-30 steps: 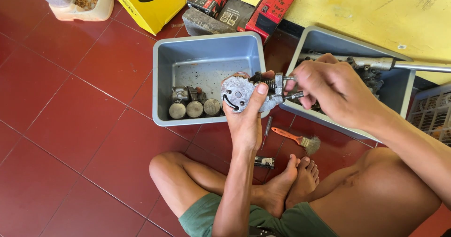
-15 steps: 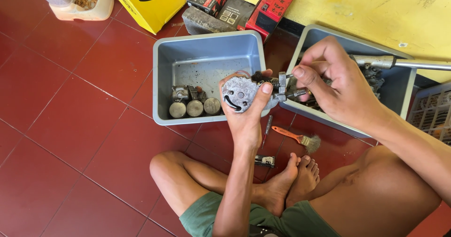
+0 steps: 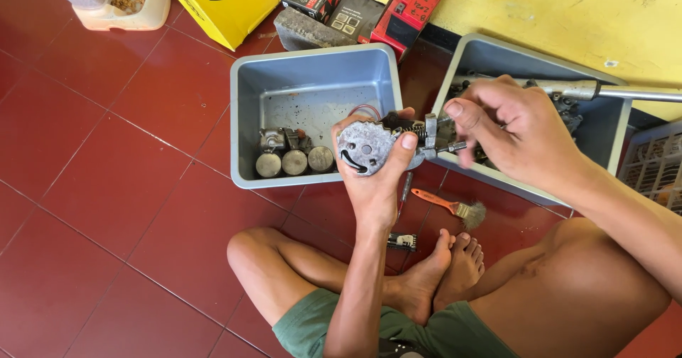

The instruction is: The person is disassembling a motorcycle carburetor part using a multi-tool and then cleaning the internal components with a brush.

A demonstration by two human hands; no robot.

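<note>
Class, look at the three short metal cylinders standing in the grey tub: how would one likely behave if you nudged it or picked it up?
The cylinders look like solid metal, so probably heavy for their size and stiff. Standing on flat ends in the grey tub, they should slide rather than tip; knocked over, the round sides would likely roll. Any oil film could make them slippery.

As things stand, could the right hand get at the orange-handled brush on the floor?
Probably yes: the right hand is above the brush, which lies uncovered on the red tiles beside the feet, though its fingers are busy at the metal part.
</note>
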